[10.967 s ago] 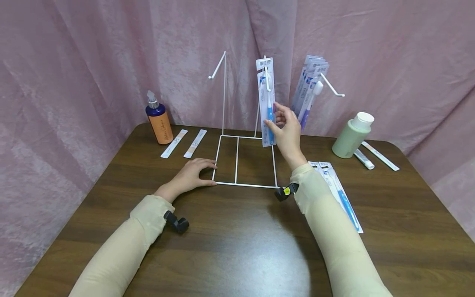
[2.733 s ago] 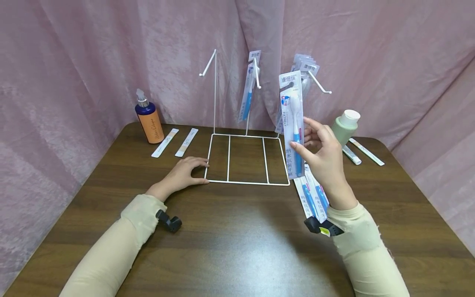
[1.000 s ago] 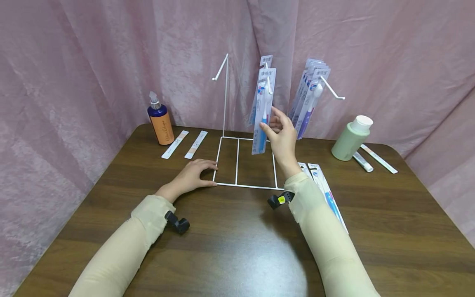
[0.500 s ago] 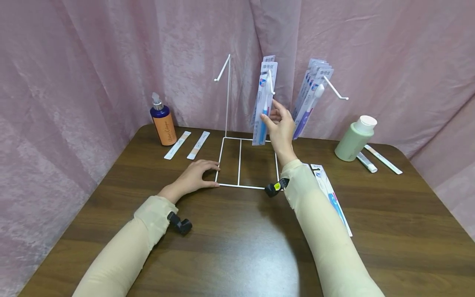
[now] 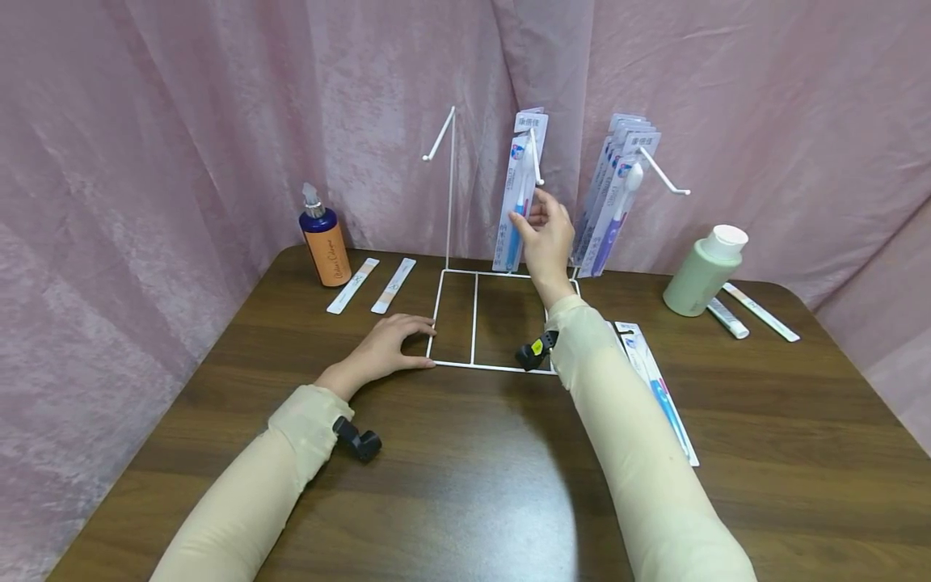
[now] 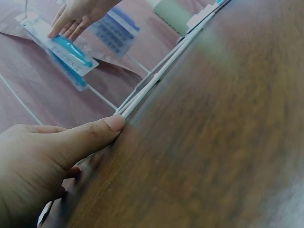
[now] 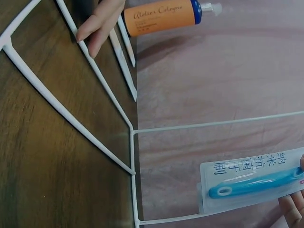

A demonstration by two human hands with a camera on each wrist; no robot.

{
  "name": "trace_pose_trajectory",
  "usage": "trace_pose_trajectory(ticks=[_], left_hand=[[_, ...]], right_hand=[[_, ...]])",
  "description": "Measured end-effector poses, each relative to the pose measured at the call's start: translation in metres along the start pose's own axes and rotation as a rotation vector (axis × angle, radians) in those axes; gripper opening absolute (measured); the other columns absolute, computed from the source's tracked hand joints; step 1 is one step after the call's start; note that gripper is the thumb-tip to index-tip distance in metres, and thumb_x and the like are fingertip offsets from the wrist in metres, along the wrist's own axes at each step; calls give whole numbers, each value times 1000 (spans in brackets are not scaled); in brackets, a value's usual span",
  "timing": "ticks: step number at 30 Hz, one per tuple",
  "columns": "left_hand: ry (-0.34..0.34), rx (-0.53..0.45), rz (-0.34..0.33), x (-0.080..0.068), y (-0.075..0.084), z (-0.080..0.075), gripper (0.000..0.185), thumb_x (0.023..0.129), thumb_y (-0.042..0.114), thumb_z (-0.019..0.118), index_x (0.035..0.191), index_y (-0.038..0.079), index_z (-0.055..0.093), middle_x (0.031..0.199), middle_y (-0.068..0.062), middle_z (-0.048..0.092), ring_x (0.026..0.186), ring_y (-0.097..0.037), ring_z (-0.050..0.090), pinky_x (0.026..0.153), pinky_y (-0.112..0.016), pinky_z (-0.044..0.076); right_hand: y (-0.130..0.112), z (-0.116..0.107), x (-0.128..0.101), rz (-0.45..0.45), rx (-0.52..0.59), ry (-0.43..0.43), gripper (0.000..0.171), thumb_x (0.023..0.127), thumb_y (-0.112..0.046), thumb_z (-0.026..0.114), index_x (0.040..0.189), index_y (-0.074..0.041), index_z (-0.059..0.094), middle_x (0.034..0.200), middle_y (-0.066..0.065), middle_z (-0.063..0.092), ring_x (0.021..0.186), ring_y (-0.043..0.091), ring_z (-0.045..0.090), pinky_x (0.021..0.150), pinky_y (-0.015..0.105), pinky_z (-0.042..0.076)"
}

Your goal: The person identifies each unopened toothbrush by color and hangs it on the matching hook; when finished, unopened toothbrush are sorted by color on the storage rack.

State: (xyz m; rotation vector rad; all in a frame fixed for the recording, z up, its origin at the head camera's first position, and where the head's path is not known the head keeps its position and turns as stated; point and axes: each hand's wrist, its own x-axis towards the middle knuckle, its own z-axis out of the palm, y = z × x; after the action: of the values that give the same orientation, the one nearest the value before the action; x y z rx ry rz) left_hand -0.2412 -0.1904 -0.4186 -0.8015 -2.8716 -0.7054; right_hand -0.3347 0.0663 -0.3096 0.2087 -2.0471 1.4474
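My left hand (image 5: 389,352) rests at the front left corner of a white wire display rack (image 5: 476,319). Its thumb touches the front wire and its fingers lie against the side wire, spread apart. With thumb and fingers my right hand (image 5: 549,242) pinches a blue toothbrush in a clear blister pack (image 5: 512,194); the pack's top sits at the rack's middle hook (image 5: 537,158). Another pack behind it is mostly covered. In the right wrist view the toothbrush pack (image 7: 251,183) shows its blue handle, fingertips on its edge.
Several purple-handled toothbrush packs (image 5: 614,206) hang on the right hook. The left hook (image 5: 439,136) is bare. A blue toothbrush pack (image 5: 658,396) lies beside the right forearm, partly covering another. An orange-labelled pump bottle (image 5: 325,250), flat strips (image 5: 393,285), a green bottle (image 5: 704,271) and a white tube (image 5: 727,318) stand or lie around.
The right hand has brought a blue toothbrush pack from the right to the middle hook, in front of one hanging there, then moved it up and back. The left hand stays at the rack.
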Motion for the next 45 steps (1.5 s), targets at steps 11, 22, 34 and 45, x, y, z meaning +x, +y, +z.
trace_pose_trajectory(ticks=[11,22,34,45], left_hand=[[-2,-8,-4,2,-2,3,56,77,41,79,122,13,64,140,-7,55,132,-30,45,112,-54,29],[8,-12,3,0,-3,3,56,77,41,79,122,12,64,139,-8,56,132,-31,46,111,-54,30],[12,-23,13,0,-5,0,56,76,40,80,121,11,64,140,-9,55,130,-33,46,110,-55,30],[2,-18,21,0,-2,-2,56,76,40,79,122,11,65,139,-10,56,130,-34,47,109,-57,31]], right_hand=[[-2,-7,4,25,-11,-77,49,84,-15,74,128,1,57,107,21,65,96,29,63,88,32,54],[-15,-27,-3,31,-93,-162,54,85,-19,74,133,-7,54,113,16,63,100,27,64,92,34,51],[-45,-71,-25,-102,-122,-304,51,84,-15,74,131,-5,56,112,18,65,97,28,65,88,41,53],[-57,-113,-45,-179,-209,-428,49,84,-12,74,130,-7,57,112,16,66,95,27,67,83,43,55]])
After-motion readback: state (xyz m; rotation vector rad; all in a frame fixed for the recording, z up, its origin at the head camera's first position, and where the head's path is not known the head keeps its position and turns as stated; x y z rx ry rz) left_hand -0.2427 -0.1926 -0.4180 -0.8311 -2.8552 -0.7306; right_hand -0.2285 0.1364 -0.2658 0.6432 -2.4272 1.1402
